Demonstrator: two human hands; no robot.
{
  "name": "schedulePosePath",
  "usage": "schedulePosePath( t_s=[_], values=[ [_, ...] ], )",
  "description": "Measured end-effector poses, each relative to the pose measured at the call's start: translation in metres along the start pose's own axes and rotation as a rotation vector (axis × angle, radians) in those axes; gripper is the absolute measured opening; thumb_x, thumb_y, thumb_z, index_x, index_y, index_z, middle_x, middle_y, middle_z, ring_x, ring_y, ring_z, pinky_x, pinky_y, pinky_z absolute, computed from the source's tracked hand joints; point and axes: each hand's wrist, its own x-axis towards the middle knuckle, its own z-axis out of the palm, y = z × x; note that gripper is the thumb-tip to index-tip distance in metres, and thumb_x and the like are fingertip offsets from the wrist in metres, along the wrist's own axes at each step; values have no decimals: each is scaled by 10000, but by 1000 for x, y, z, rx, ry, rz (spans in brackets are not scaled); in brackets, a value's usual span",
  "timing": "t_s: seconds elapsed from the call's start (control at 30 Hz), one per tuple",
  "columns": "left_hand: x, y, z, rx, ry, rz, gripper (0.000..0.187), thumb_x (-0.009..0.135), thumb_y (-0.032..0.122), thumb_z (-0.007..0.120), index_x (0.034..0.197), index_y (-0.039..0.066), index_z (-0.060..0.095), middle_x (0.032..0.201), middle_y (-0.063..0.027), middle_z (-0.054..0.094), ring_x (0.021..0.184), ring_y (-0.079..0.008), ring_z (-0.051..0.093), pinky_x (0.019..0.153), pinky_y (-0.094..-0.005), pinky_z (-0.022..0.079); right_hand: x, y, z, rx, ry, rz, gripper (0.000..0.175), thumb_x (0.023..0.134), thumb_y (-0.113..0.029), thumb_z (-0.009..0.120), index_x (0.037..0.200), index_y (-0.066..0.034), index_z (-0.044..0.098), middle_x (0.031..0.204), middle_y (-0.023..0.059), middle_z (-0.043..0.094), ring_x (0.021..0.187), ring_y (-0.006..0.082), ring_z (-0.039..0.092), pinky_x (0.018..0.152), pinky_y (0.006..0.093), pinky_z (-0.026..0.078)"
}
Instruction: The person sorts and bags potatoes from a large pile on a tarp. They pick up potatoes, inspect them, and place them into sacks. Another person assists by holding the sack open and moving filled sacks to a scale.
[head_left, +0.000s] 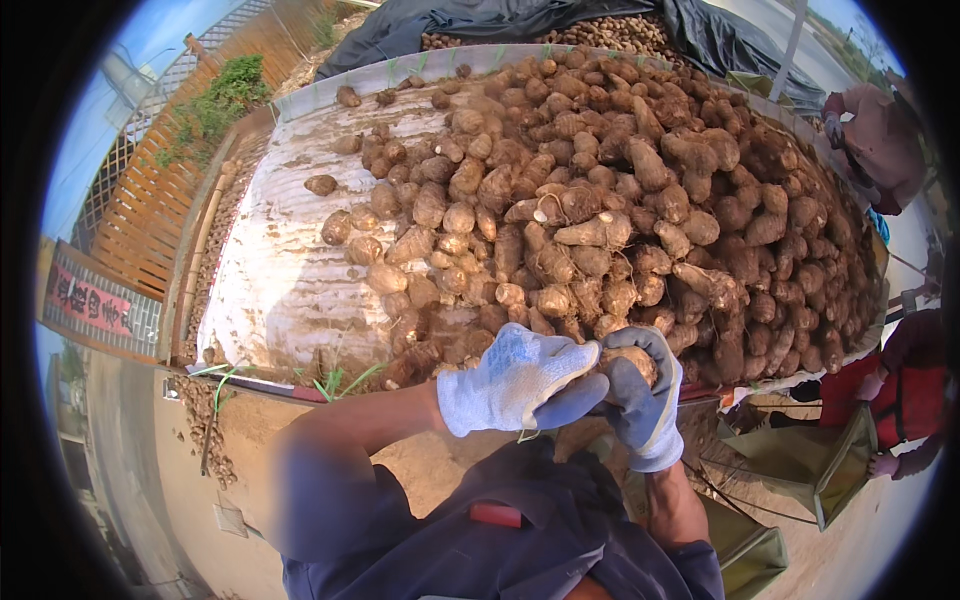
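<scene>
My right hand (649, 405), in a light blue knit glove with a dark grey palm, is curled around a brown taro corm (634, 362). Just left of it is my left hand (525, 382), gloved the same way. Its fingertips and thumb come up against the corm and the right glove. Whether anything is pinched inside the left hand is hidden. Both hands are above the near edge of a large heap of soil-covered taro corms (592, 202), with several corms lying directly beyond my gloves.
The heap lies on a raised bed with a muddy whitish ribbed sheet (292, 225). Green bags (817, 465) stand at lower right, near a person in red (892, 397). Another person (877, 142) is at the far right. Black plastic sheeting (480, 22) drapes the back.
</scene>
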Motion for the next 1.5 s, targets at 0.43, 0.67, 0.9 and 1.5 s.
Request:
schedulePosePath(
  t_s=[0.43, 0.67, 0.9, 1.5],
  values=[
    [-40, -83, -119, 637, -178, -450, 321, 921, 193, 726, 1213, 64, 698, 1054, -172, 723, 951, -380, 712, 791, -454, 567, -73, -23, -101, -169, 60, -129, 639, 786, -505, 884, 1098, -11, 625, 993, 150, 687, 849, 226, 682, 759, 353, 562],
    [-51, -186, -141, 604, -131, -706, 747, 930, 310, 778, 1570, 83, 466, 1531, -233, 558, 1346, -411, 593, 1089, -453, 504, -236, 2, -235, -367, 474, 88, 524, 927, -470, 761, 1118, -3, 621, 975, 142, 706, 737, 190, 667, 659, 317, 570],
    [-36, -203, -139, 526, -95, -839, 782, 850, 280, 867, 1511, 55, 516, 1495, -176, 591, 1418, -343, 532, 1176, -414, 436, -447, 58, -347, -167, 1542, -66, 334, 1090, -360, 552, 1137, -40, 633, 992, 72, 668, 814, 125, 625, 683, 284, 525],
    [65, -67, -77, -220, 247, -497, 517, 858, 212, 817, 1294, -4, 641, 1301, -104, 628, 1224, -209, 585, 1090, -354, 452, -191, -15, -185, -539, 790, -257, 412, 1068, -184, 605, 1427, 9, 545, 1190, 109, 656, 959, 165, 661, 798, 317, 577]
  ],
)
